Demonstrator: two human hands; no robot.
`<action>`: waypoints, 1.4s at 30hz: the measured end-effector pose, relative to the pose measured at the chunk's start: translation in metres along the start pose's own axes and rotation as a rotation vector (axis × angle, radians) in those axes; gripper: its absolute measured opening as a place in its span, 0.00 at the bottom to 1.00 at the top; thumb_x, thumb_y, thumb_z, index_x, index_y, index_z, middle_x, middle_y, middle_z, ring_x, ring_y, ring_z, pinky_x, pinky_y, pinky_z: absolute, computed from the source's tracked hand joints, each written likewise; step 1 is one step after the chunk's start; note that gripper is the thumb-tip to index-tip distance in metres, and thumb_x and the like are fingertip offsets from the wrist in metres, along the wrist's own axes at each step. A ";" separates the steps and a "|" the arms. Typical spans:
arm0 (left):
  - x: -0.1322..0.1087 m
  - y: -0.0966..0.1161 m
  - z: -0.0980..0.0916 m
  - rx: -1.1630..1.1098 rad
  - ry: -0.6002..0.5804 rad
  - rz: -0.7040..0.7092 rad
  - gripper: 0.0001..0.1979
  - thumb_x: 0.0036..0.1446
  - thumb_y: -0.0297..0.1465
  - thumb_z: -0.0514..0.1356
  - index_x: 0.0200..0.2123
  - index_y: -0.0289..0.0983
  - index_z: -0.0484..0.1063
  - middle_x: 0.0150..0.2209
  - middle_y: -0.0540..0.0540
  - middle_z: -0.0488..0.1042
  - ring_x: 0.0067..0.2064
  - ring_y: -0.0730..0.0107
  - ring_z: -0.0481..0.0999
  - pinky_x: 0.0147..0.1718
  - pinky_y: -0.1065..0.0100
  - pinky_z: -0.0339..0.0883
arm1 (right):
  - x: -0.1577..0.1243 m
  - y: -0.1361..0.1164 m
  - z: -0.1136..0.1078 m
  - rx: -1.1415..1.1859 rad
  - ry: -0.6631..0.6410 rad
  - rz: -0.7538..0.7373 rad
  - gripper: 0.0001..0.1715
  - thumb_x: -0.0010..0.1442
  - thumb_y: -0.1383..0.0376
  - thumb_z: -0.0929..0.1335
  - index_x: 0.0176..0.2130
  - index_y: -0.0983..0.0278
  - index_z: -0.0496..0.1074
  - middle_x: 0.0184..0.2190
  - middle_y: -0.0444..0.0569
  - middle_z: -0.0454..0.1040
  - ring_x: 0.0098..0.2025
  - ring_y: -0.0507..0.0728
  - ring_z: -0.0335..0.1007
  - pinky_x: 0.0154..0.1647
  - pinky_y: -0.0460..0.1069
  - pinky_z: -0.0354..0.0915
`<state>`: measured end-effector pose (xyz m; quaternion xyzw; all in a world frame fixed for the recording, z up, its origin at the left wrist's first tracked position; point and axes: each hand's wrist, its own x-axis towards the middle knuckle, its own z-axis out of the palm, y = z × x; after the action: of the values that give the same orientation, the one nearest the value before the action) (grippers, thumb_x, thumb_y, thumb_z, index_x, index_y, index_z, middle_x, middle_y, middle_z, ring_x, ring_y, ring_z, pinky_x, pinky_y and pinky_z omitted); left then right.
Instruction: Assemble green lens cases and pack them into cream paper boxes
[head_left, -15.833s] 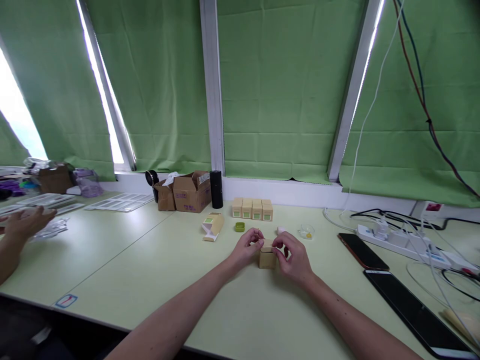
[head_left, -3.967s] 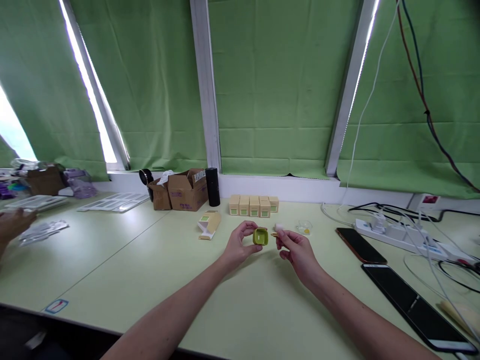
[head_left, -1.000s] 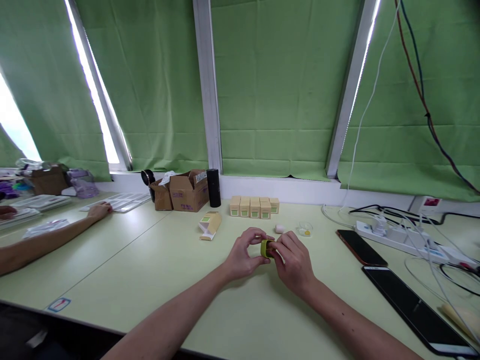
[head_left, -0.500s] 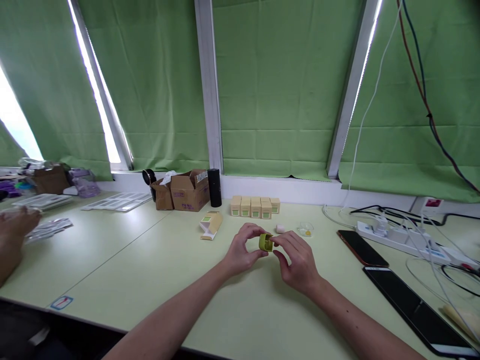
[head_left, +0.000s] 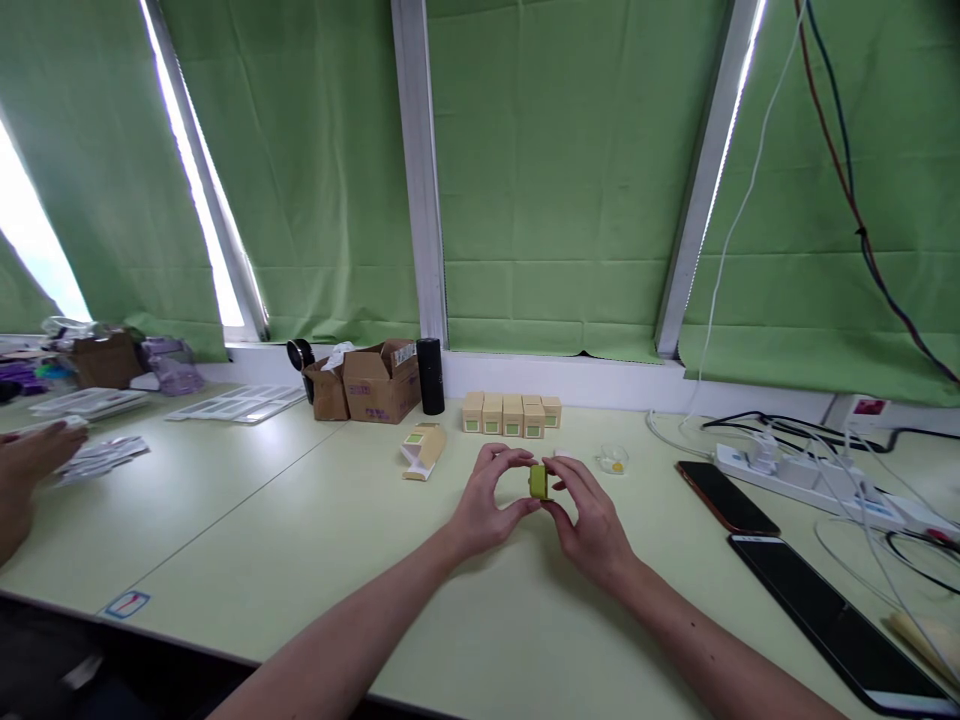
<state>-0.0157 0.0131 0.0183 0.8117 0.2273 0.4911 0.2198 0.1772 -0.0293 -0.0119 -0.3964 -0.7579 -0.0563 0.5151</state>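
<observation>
Above the pale table (head_left: 300, 560), a small olive-green box (head_left: 538, 482) is held between both hands. My left hand (head_left: 487, 502) grips it from the left, thumb below and fingertips above. My right hand (head_left: 589, 515) pinches its right side the same way. Behind my right fingers, a small white object is almost wholly hidden. An open small carton (head_left: 424, 450) lies to the left of the hands. Several small tan boxes (head_left: 512, 415) stand in a cluster behind them. A clear cup (head_left: 613, 459) with something yellow in it sits to the right.
Two dark devices, a phone (head_left: 726, 496) and a larger tablet (head_left: 832, 610), lie right, near a power strip (head_left: 810, 480) with cables. Cardboard boxes (head_left: 381, 385) and a black cylinder (head_left: 430, 376) stand at the back. Another person's hand (head_left: 30, 470) is at far left.
The green box has turned, so its open side no longer faces the camera. My right fingers have moved from its opening to grip its edges. The other person's hand shifted slightly.
</observation>
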 end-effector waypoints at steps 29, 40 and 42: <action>0.000 -0.002 0.006 -0.026 -0.017 -0.195 0.06 0.62 0.30 0.59 0.31 0.38 0.71 0.36 0.45 0.69 0.40 0.64 0.73 0.39 0.63 0.70 | 0.000 -0.002 0.002 0.107 0.017 0.026 0.22 0.66 0.72 0.64 0.57 0.57 0.66 0.54 0.55 0.72 0.56 0.63 0.71 0.48 0.60 0.79; 0.002 0.003 0.006 -0.019 0.000 -0.194 0.07 0.61 0.31 0.59 0.30 0.38 0.71 0.35 0.45 0.70 0.40 0.63 0.73 0.40 0.62 0.71 | 0.001 -0.001 0.004 0.142 0.027 0.038 0.21 0.66 0.71 0.64 0.57 0.57 0.67 0.54 0.55 0.72 0.54 0.63 0.72 0.48 0.61 0.79; 0.002 0.002 0.006 -0.017 0.002 -0.191 0.07 0.61 0.31 0.59 0.30 0.38 0.72 0.35 0.45 0.70 0.40 0.63 0.73 0.40 0.62 0.71 | 0.001 0.000 0.004 0.143 0.026 0.035 0.21 0.67 0.70 0.64 0.57 0.57 0.67 0.54 0.55 0.72 0.54 0.63 0.72 0.48 0.61 0.79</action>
<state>-0.0095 0.0117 0.0184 0.7840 0.2995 0.4706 0.2723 0.1735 -0.0267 -0.0129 -0.3710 -0.7462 0.0022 0.5527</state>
